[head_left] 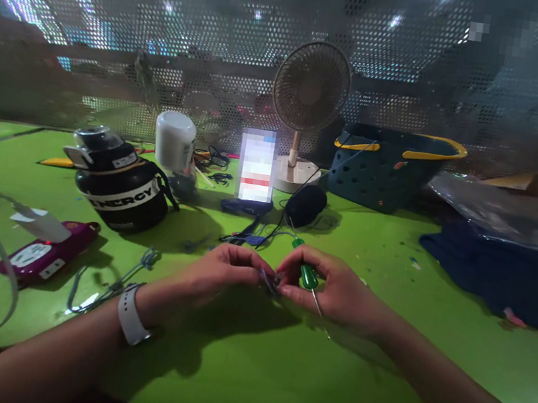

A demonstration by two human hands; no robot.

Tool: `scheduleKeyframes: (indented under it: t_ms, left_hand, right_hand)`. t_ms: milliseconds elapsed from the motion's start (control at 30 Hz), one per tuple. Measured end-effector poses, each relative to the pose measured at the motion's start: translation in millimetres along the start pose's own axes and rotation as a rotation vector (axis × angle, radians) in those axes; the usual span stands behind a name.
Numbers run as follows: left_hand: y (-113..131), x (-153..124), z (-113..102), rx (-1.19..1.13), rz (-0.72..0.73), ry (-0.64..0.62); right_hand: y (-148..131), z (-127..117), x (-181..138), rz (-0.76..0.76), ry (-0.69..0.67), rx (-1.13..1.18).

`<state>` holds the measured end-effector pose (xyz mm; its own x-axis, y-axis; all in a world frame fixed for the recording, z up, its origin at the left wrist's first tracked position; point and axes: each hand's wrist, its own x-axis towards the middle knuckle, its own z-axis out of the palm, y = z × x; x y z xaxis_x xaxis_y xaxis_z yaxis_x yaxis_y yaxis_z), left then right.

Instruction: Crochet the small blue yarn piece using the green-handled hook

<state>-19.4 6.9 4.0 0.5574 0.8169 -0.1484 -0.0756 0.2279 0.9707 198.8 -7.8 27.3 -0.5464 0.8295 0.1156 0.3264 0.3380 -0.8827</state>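
Both hands meet over the table's middle at a small greyish-purple piece of yarn work, too small to make out in detail. My left hand, with a white watch strap at the wrist, pinches it from the left. My right hand has its fingertips at the piece's right side. It also keeps a green-handled crochet hook between thumb and fingers, one metal end pointing down past the palm. Behind the hands sits a dark ball of yarn, with a strand running near a small blue knotted piece.
On the left are a black bottle, a purple power strip with a white charger, and grey cord. Farther back stand a white jar, a lit phone, a fan and a basket. Dark blue cloth lies right.
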Motion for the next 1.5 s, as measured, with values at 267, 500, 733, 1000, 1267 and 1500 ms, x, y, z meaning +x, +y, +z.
scheduleKeyframes:
  t_ms: [267,500,733,1000,1267,1500]
  left_hand:
    - [0,0,0,0.098,0.057,-0.035]
    - [9,-4,-1,0.361,0.203,-0.023]
    - [4,-6,4,0.896,0.62,0.322]
    - [-1,-9,8,1.326,1.099,0.384]
    - [0,-7,7,1.285,1.114,0.401]
    - [3,-7,7,1.305,1.125,0.446]
  right_hand:
    - [-1,-2,0,0.009,0.107,-0.004]
    - [-2,9,-1,0.118,0.036,0.046]
    - [-8,12,-4,0.048,0.091,0.018]
    - [2,3,3,0.182,0.039,0.256]
    - [6,8,4,0.064,0.101,0.092]
    - [6,3,1,0.082,0.119,0.098]
